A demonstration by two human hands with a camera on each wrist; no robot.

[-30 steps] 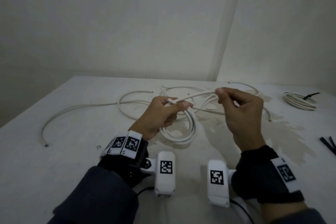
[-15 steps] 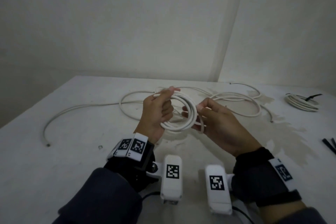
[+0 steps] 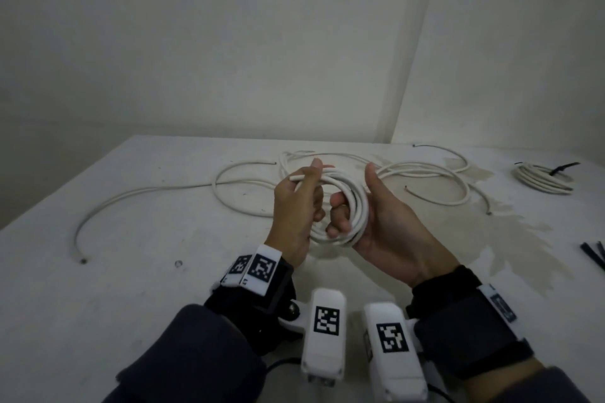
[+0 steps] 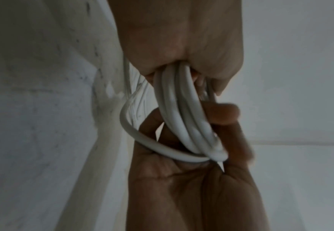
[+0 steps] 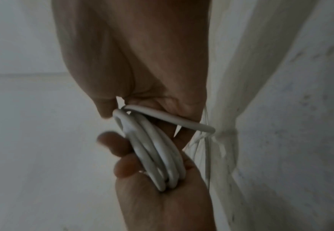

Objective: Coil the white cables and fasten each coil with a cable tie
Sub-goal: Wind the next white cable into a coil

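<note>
Loose cables (image 3: 409, 173) (untied) lie behind held coil (image 3: 355, 206).

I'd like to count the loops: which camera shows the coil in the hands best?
The right wrist view: the coil fills the frame, strands side by side across the right hand. The left wrist view is blurrier; the head view shows it small, partly behind fingers.

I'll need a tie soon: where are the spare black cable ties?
In the head view, the spare black cable ties lie on the table at the far right edge, nearer than the finished tied coil.
</note>
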